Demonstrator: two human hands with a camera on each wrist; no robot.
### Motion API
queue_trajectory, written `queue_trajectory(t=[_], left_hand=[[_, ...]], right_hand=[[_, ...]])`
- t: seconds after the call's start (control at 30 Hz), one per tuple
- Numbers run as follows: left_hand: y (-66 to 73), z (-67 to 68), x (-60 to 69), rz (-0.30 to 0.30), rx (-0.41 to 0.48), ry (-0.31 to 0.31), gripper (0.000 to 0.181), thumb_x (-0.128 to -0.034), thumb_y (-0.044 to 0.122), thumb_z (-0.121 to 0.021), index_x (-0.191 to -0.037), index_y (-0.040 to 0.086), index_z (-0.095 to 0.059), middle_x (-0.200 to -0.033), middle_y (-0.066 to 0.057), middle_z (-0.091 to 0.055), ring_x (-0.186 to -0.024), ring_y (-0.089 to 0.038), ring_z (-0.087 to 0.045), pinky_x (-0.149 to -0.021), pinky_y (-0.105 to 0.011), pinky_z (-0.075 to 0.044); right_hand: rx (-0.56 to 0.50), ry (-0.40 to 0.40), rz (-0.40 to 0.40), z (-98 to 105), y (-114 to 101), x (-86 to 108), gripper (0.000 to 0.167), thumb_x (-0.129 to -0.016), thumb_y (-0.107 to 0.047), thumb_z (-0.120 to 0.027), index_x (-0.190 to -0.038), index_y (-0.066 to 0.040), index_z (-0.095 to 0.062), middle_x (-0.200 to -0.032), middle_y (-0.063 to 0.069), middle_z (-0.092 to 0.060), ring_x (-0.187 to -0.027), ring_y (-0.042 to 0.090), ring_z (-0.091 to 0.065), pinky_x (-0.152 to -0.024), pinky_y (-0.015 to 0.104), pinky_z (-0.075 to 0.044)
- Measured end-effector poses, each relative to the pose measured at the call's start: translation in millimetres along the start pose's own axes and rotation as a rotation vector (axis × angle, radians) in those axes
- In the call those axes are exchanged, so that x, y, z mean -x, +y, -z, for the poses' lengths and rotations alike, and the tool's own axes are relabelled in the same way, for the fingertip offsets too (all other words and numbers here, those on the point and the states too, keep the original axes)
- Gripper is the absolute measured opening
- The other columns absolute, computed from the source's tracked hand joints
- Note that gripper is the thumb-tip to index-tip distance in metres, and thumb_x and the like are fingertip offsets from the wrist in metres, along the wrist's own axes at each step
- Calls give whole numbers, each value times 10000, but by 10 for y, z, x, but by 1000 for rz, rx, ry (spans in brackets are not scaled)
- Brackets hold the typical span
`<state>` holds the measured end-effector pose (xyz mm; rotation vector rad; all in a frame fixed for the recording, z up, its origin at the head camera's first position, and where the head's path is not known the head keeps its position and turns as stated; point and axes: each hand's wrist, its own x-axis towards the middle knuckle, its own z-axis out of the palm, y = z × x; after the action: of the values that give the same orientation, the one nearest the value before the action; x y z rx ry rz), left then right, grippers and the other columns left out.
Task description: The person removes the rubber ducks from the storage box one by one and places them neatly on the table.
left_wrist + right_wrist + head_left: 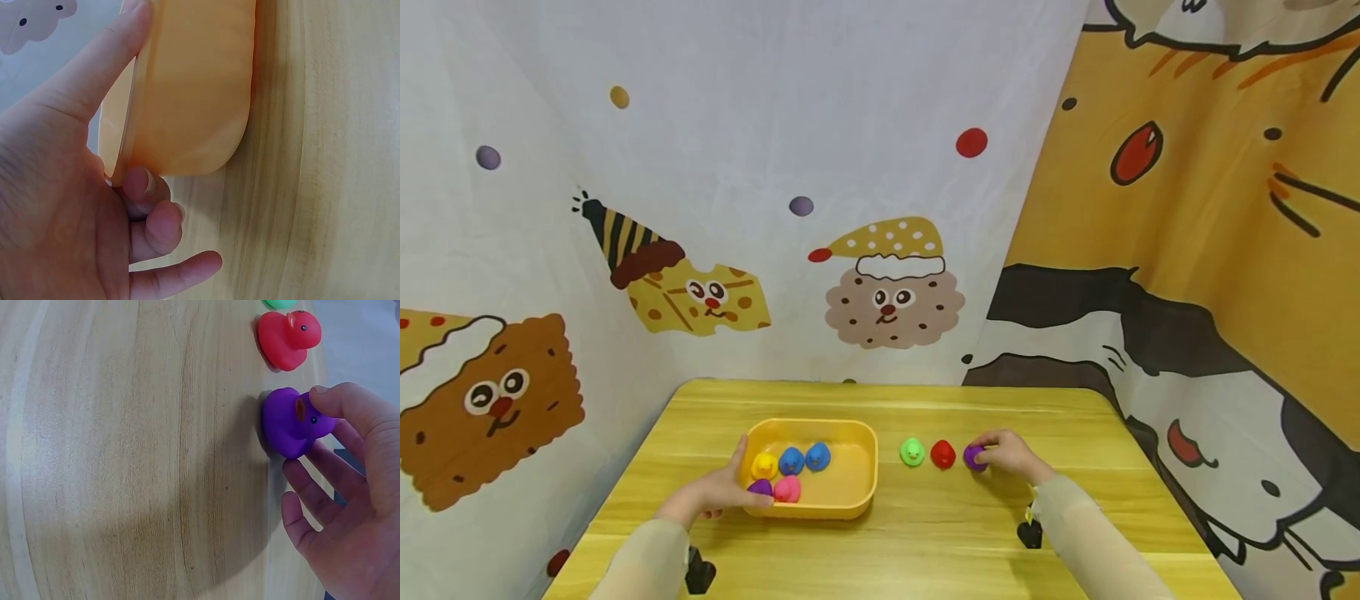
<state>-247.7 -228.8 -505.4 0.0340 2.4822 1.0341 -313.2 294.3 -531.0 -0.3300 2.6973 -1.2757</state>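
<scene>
My left hand [713,490] grips the left end of a yellow plastic tub [867,492]; in the left wrist view the thumb lies along the rim and the other fingers bend beside the wall. Inside the tub sit a yellow rubber duck [764,465], two blue ducks [817,457], a pink duck [787,488] and a purple duck [761,487], partly covered by the left hand. Right of the tub, my right hand [1011,455] pinches another purple rubber duck [289,422] by its head and side; it appears to stand on the table.
A red duck [943,454] and a green duck [912,452] stand in a row between the tub and the held duck. The wooden table [925,550] has cartoon-printed cloth [887,108] behind it and at both sides.
</scene>
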Motion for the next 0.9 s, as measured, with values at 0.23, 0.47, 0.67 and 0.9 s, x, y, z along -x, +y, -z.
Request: queue_trajectory(t=[0.23,0.47,0.67,0.9], left_hand=[[22,0,23,-1,-8,5,1320,-735,489,-813,-1528,138,182,-1167,-288,-533,-439,-145,-291,-427,-262,-254],[26,4,17,-5,-7,0,1314,-744,481,-809,-1525,137,190,-1160,-278,-545,-433,-144,-282,-416,-257,-249],[46,5,14,-19,-1,-4,1315,-746,477,-810,-1524,132,193,-1172,-289,-541,-432,-144,-283,-423,-260,-254],[15,4,20,-20,-17,-11,1322,-744,495,-805,-1520,123,199,-1279,-375,-460,-455,-161,-333,-427,-262,-285]], right_hand=[[22,-3,-9,-8,45,-24,271,-819,-43,-712,-1066,67,-697,-1062,186,-674,-1019,317,-603,-885,452,-475],[-49,-13,-54,31,4,-32,344,-862,-55,-677,-1160,110,-633,-1129,241,-640,-998,315,-627,-842,423,-512],[-55,26,-64,90,-80,-91,379,-888,-115,-662,-1198,99,-619,-1178,242,-624,-1062,331,-603,-905,448,-480],[-50,9,-40,70,-317,-218,357,-900,-178,-674,-1202,12,-656,-1208,170,-631,-1135,334,-565,-964,500,-428]])
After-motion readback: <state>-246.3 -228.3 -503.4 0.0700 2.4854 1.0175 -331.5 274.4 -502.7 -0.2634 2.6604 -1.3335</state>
